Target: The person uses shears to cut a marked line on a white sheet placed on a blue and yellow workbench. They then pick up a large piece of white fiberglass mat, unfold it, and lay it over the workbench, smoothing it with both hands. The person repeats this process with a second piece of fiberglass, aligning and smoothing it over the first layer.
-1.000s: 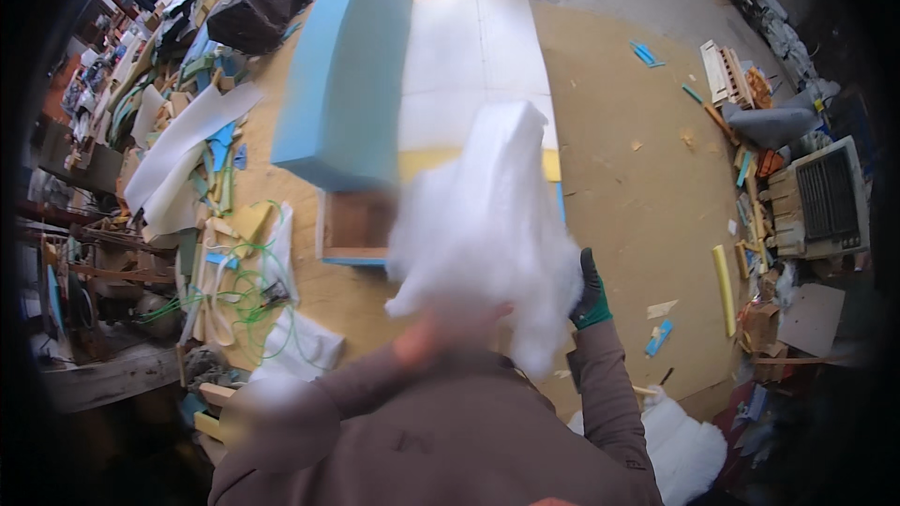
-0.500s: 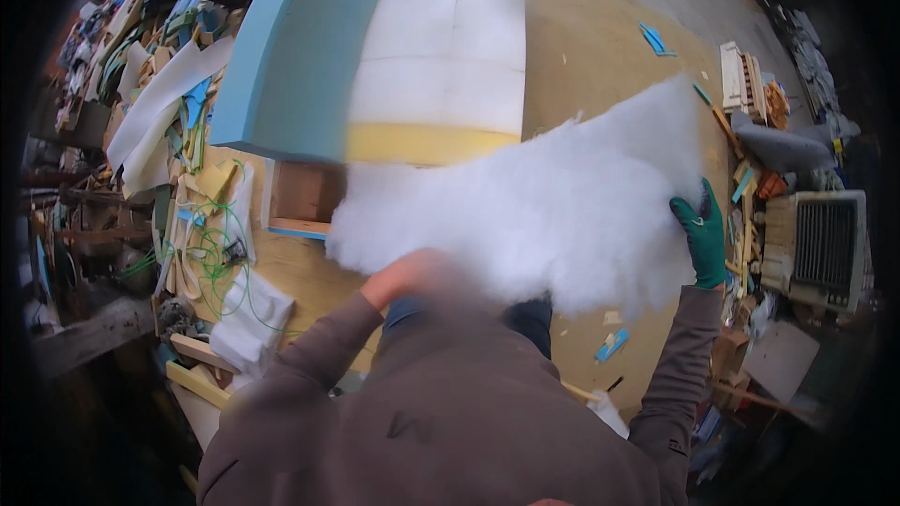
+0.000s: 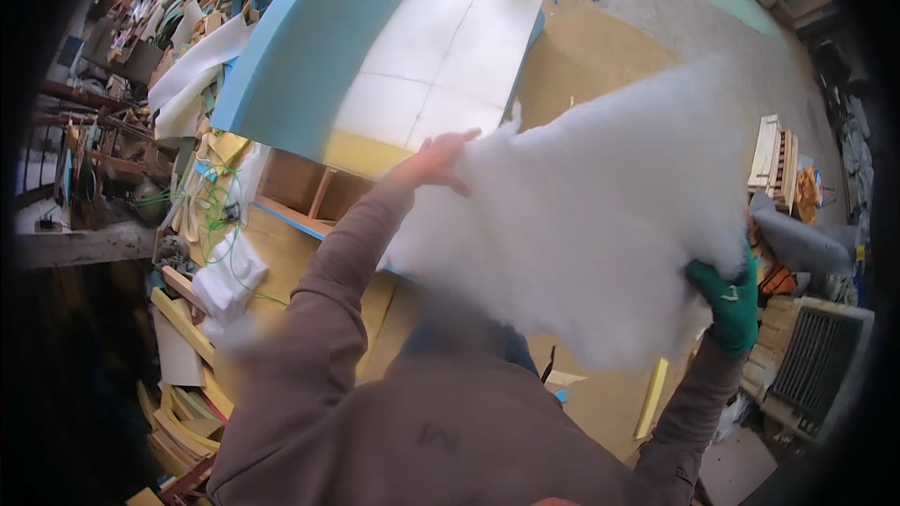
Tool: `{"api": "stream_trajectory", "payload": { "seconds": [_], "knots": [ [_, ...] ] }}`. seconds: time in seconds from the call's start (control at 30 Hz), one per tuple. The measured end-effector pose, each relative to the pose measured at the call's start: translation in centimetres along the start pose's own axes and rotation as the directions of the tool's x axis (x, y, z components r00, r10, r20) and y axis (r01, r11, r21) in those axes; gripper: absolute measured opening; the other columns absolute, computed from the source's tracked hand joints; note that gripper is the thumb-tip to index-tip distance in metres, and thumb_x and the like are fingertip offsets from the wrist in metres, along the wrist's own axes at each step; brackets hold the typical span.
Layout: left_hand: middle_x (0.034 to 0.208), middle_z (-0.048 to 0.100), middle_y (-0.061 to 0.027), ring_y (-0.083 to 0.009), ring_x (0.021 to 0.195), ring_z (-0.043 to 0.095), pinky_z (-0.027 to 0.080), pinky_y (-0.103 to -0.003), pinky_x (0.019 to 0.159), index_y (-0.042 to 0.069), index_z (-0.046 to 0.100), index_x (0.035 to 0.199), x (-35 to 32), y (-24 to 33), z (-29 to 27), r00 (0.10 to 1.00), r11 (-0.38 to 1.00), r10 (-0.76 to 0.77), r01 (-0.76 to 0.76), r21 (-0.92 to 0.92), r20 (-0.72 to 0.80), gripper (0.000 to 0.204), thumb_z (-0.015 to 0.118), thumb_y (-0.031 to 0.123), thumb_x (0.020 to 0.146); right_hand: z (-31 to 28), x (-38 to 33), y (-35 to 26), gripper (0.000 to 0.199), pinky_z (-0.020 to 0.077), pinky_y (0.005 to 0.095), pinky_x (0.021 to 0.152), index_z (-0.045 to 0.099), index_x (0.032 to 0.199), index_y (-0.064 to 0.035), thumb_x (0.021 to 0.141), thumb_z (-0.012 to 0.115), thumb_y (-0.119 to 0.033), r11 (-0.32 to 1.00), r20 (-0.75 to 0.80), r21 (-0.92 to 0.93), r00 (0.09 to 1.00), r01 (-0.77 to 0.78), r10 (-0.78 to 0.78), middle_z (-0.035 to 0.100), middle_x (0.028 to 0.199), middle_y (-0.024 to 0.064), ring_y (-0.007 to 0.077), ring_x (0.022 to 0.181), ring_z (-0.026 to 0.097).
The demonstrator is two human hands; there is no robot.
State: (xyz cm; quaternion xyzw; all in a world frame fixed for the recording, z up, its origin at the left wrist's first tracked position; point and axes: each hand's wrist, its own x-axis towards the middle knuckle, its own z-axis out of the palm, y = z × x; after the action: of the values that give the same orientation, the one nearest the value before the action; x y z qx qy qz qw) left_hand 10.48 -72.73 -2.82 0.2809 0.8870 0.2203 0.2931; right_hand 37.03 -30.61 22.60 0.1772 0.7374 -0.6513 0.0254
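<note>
Closest to the camera is the person's brown sweatshirt, its two sleeves rising from the lower edge toward a large sheet of fluffy white wadding [image 3: 600, 225] held spread out in the air in front of the chest. The right hand [image 3: 727, 305], in a green glove, is closed on the sheet's lower right corner, the fingers curled around the soft edge. The left hand [image 3: 433, 161] is bare and lies at the sheet's upper left edge with fingers stretched forward; it touches the wadding, but whether it pinches the material or only rests on it cannot be told. The sheet hangs above the brown board floor [image 3: 600, 56], hiding much of it, and reaches from the middle of the view to the right. Below the sheet, near the right sleeve, a narrow yellow foam strip [image 3: 651, 398] lies on the floor. On the left, beside the left sleeve, offcuts of wood and foam [image 3: 187, 337] are heaped with a tangle of green cord. Just beyond the left hand stands an open wooden frame [image 3: 309, 189], and on it lies a thick blue foam slab [image 3: 309, 47] with a white quilted panel [image 3: 441, 56] beside it. Far right, a stack of wooden slats [image 3: 773, 159] and a grey grille unit [image 3: 820, 365] sit at the edge.
</note>
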Motion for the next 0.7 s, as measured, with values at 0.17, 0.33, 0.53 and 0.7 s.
{"api": "stream_trajectory", "payload": {
  "seconds": [0.17, 0.33, 0.53, 0.7],
  "knots": [
    [0.129, 0.074, -0.0173, -0.0329, 0.127, 0.066, 0.041, -0.054, 0.115, 0.005, 0.071, 0.126, 3.5, -1.1, 5.7, 0.925, 0.99, -0.119, 0.081, 0.119, 0.361, 0.066, 0.085, 0.05, 0.079, -9.3, 9.2, 0.1, 0.059, 0.0545, 0.0305, 0.101, 0.053, 0.152, 0.0008, 0.098, 0.074, -0.002, 0.936, -0.082, -0.263, 0.961, 0.235, -0.265, 0.068, 0.13, 0.0068, 0.015, 0.114, 0.066],
    [0.122, 0.076, -0.0178, -0.0338, 0.113, 0.071, 0.054, -0.042, 0.098, 0.0, 0.07, 0.127, -0.3, -6.8, 12.0, 0.97, 0.961, -0.244, 0.242, -0.138, -0.002, 0.057, 0.087, 0.032, 0.083, -13.4, 19.4, 0.2, 0.056, 0.0542, 0.0296, 0.099, 0.055, 0.151, 0.0003, 0.099, 0.075, -0.005, 0.942, -0.071, -0.278, 0.974, 0.189, -0.216, 0.069, 0.128, 0.0049, 0.0135, 0.113, 0.065],
    [0.104, 0.077, -0.0092, -0.0174, 0.098, 0.07, 0.056, -0.037, 0.09, -0.003, 0.074, 0.119, -1.1, -9.2, 6.5, 0.869, 0.65, -0.471, 0.226, -0.725, -0.151, 0.032, 0.079, 0.015, 0.092, -11.5, 38.5, -0.7, 0.05, 0.0551, 0.0286, 0.093, 0.062, 0.144, -0.0003, 0.097, 0.077, -0.008, 0.908, 0.084, -0.35, 0.973, 0.23, -0.214, 0.073, 0.12, 0.0027, 0.0121, 0.105, 0.067],
    [0.095, 0.075, -0.0085, -0.0168, 0.089, 0.068, 0.054, -0.036, 0.082, -0.003, 0.074, 0.11, 2.2, -10.7, -2.2, 0.716, 0.585, -0.668, 0.34, -0.737, -0.2, 0.027, 0.078, 0.017, 0.094, -6.3, 57.0, -3.0, 0.04, 0.055, 0.0281, 0.084, 0.07, 0.131, -0.0022, 0.095, 0.081, -0.012, 0.898, 0.199, -0.414, 0.977, 0.153, -0.075, 0.073, 0.109, 0.0, 0.0097, 0.095, 0.066]
  ]
}}
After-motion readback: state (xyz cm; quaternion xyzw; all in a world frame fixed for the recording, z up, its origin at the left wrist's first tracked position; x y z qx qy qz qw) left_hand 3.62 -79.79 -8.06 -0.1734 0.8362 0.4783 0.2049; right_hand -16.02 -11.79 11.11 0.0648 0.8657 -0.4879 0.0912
